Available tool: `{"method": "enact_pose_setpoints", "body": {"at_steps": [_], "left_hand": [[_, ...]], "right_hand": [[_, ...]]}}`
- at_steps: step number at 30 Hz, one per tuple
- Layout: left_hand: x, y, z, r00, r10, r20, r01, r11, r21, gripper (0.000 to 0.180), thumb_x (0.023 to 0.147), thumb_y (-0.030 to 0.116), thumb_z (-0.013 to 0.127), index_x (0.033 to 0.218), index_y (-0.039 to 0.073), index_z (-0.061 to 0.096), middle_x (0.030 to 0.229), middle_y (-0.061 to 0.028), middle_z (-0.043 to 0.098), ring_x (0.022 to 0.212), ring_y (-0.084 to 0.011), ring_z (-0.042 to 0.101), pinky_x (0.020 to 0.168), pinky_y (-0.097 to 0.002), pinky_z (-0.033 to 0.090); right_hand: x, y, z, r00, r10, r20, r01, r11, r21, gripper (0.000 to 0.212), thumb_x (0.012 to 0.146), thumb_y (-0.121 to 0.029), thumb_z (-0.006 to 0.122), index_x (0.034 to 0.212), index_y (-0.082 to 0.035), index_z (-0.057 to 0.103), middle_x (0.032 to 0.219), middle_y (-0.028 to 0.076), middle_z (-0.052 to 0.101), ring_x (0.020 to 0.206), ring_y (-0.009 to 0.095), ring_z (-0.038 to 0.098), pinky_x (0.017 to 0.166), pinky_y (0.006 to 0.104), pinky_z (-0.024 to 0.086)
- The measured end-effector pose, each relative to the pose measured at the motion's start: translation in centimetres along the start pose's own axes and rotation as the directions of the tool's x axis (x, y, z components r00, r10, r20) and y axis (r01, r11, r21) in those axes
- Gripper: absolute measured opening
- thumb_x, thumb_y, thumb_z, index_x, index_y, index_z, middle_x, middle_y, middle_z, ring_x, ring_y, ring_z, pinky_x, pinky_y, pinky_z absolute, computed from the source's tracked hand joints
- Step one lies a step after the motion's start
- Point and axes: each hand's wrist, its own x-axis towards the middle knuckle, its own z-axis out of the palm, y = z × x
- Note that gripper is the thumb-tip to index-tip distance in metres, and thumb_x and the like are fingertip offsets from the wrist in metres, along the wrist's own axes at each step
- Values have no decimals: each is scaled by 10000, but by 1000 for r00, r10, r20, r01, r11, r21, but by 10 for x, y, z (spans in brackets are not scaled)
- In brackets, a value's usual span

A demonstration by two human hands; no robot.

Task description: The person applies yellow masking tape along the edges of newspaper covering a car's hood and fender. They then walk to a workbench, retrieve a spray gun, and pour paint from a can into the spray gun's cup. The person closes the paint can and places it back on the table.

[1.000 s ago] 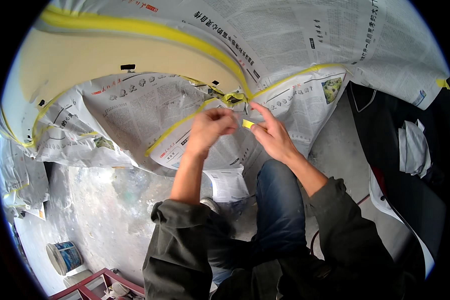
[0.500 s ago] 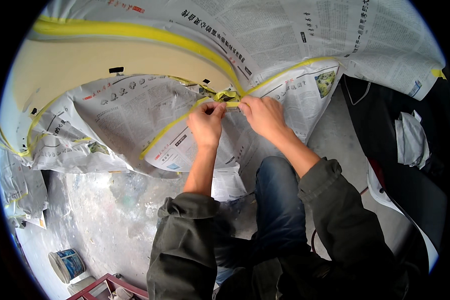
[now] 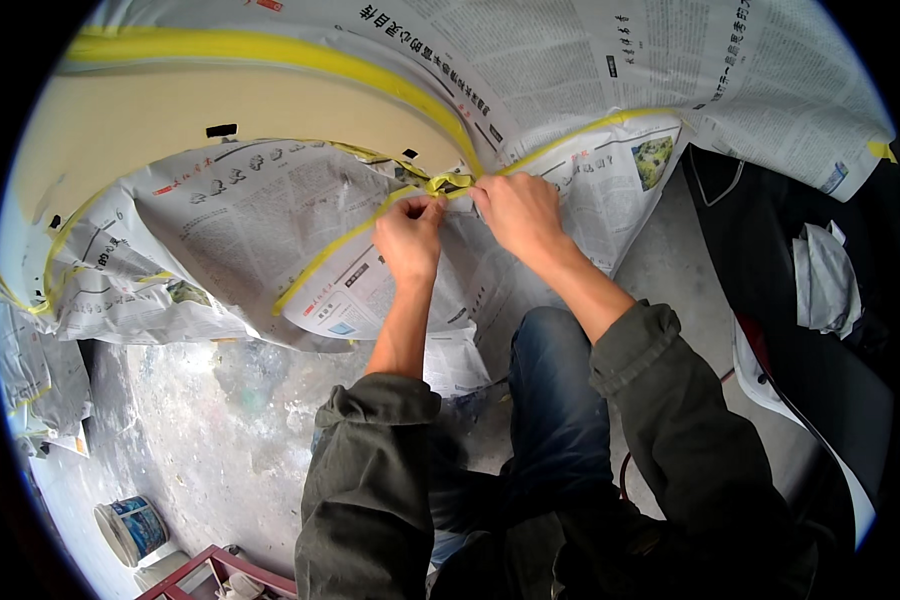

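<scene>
Head: 2 hands [image 3: 408,240] [image 3: 522,213] at yellow tape [image 3: 438,186]

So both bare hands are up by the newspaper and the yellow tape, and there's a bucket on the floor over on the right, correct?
Not quite: the head view shows the bucket on the left. The left hand and right hand are as you say.

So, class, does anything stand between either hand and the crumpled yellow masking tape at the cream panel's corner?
Nothing visible does. The left hand has its fingertips at the lower edge of the crumpled yellow masking tape, the right hand at its right end, and no other object shows between. Exact contact is hidden.
</scene>
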Motion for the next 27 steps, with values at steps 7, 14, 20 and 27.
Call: {"method": "enact_pose_setpoints", "body": {"at_steps": [7, 14, 20, 27], "left_hand": [[4, 2, 4, 976, 171, 136, -199, 952, 231, 380, 826, 334, 743, 714, -28, 708, 580, -67, 663, 508, -106, 612, 548, -266, 491], [6, -2, 20, 989, 48, 137, -55, 997, 49, 405, 825, 377, 724, 753, -21, 738, 579, -62, 673, 551, -126, 655, 589, -265, 510], [5, 3, 21, 981, 149, 128, -168, 974, 154, 379, 797, 400, 718, 697, 36, 753, 561, -38, 669, 525, -150, 637, 623, -290, 514], [-5, -1, 23, 990, 135, 53, -132, 990, -46, 242, 823, 184, 717, 821, -57, 728, 637, -140, 685, 546, -144, 633, 528, -311, 498]], "right_hand": [[3, 15, 5, 998, -37, -51, 38, 999, 13, 228, 875, -273, 615, 816, -76, 713, 686, 170, 660, 672, 376, 658, 629, 473, 519], [5, 9, 10, 999, 34, -23, -30, 991, 130, 196, 829, -247, 590, 832, -101, 721, 697, 159, 665, 690, 379, 651, 635, 474, 521], [13, 6, 29, 919, 385, 90, -390, 844, 369, 230, 776, -305, 634, 806, -104, 742, 728, 131, 694, 682, 300, 674, 665, 410, 538], [-8, -17, 57, 783, 588, 204, -423, 261, 868, 240, 783, -170, 581, 705, 34, 679, 576, 122, 630, 513, 199, 603, 494, 351, 472]]}}
